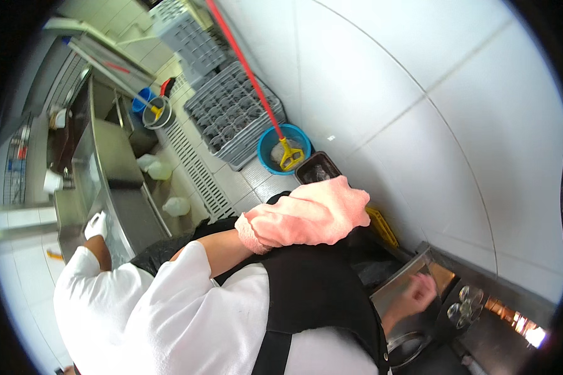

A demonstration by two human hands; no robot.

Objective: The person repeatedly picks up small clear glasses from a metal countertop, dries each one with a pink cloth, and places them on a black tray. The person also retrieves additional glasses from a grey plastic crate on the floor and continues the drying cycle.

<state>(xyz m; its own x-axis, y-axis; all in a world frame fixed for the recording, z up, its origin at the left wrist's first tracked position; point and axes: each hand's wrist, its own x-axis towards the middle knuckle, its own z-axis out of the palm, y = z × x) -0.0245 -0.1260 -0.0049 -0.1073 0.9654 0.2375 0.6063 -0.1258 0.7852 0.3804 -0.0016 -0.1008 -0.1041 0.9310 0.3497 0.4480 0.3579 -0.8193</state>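
A pink cloth (309, 213) covers my left hand and wrist, held out in front of the black apron (319, 290); the hand itself is hidden under it, so its fingers cannot be read. My right hand (420, 294) is low on the right, blurred, with its fingers curled, above or beside a metal surface (443, 276). Nothing can be made out in it. Several clear glasses (464, 307) stand just right of this hand. A round metal-rimmed vessel (407, 349) lies below the right forearm.
A co-worker's white-gloved hand (95, 226) is over a steel counter (122, 126) on the left. Grey glass racks (237, 112), a blue basin (284, 149) holding a red-handled mop (251, 75), a dark tub (316, 168) and plastic jugs (176, 206) stand on the floor. A tiled wall (380, 93) rises right.
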